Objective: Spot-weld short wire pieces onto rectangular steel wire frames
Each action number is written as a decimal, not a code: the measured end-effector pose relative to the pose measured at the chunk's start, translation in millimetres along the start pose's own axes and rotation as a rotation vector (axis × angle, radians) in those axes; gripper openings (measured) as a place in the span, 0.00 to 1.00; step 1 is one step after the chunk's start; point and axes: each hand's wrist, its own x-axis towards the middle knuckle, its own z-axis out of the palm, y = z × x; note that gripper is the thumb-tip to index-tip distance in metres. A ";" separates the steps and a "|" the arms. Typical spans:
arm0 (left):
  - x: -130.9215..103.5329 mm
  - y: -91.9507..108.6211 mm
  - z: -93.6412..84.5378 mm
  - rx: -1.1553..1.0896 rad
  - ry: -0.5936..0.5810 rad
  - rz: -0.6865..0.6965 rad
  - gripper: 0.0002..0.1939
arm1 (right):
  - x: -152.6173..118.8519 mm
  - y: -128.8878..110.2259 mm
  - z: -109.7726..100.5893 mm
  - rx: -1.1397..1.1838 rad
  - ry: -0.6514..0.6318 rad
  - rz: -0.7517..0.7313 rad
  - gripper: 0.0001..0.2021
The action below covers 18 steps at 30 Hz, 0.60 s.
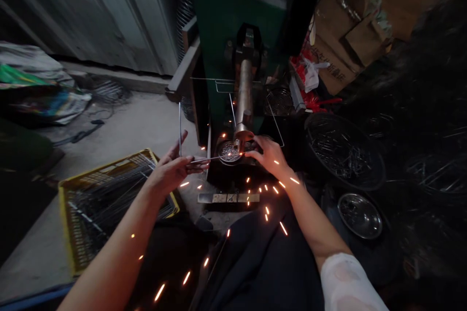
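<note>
The left hand (177, 163) is closed on a thin, bent silver metal rod (203, 160), which points toward the right hand (270, 156), whose grip I cannot tell. Beside its fingertips ends a round, brownish metal cylinder (245, 87); leftward sits a yellow plastic crate (66, 228).

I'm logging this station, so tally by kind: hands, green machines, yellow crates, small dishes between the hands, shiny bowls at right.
Left hand and right hand: 2
Green machine: 1
Yellow crate: 1
Small dish: 1
Shiny bowl: 1
Total: 6
</note>
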 end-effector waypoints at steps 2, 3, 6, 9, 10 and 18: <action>-1.5 0.5 -0.2 0.008 -0.012 0.007 0.53 | -5.4 11.2 -10.0 -0.079 0.140 0.076 0.28; -1.9 0.7 -0.1 0.013 -0.020 0.009 0.53 | -7.4 18.9 -15.5 -0.099 0.219 0.144 0.27; -0.1 1.9 2.1 -0.009 -0.040 0.024 0.53 | -7.7 43.4 -27.6 0.051 0.300 0.398 0.22; -1.7 3.4 9.4 -0.049 -0.024 0.041 0.56 | -6.5 55.0 -29.8 0.335 0.244 0.547 0.22; -6.8 3.1 12.9 -0.047 -0.018 0.044 0.57 | -10.0 53.9 -29.0 0.396 0.244 0.562 0.22; -186.8 -28.0 36.5 0.265 0.338 -0.214 0.37 | -185.4 -3.5 -40.4 0.703 -0.339 0.713 0.14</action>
